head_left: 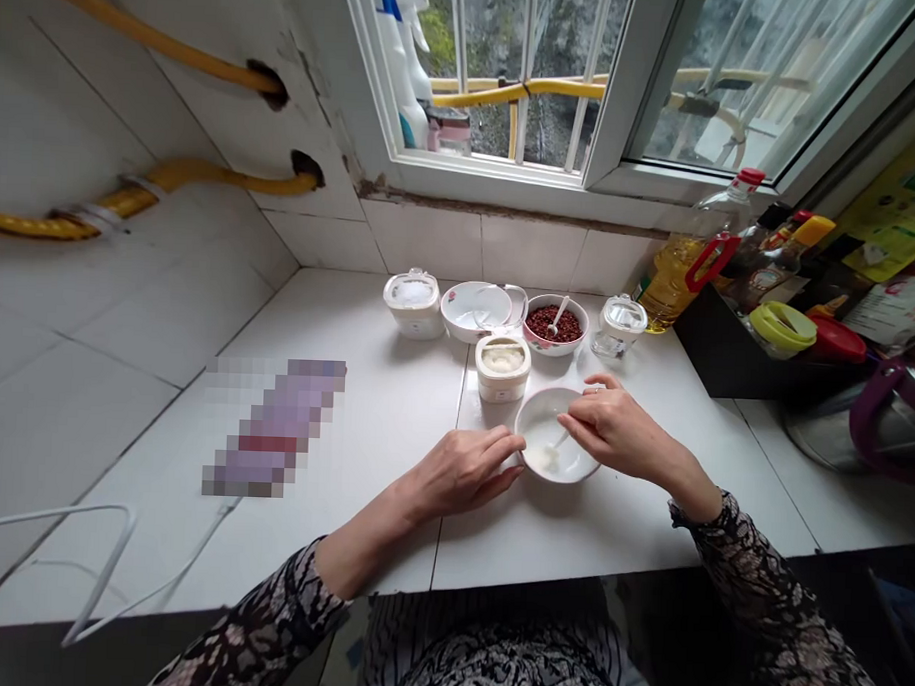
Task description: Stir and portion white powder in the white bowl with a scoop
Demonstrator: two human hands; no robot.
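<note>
A white bowl (579,467) stands on the counter before me, with a small heap of white powder (540,456) at its left inside. My left hand (464,470) grips the bowl's left rim between thumb and fingers. Pinched in my right hand (616,427) is a white spoon (562,440), its tip down in the bowl near the powder; the fingers hide most of its handle. Just behind the bowl, a square white tub (502,389) sits open, holding pale powder.
Along the back are a lidded white tub (414,306), a bowl with a clear lid (478,312), a bowl of red beans (555,326) with a spoon, and a glass jar (619,327). An oil bottle (668,275) and black condiment box (717,337) stand right. A blurred phone-like object (278,432) lies left.
</note>
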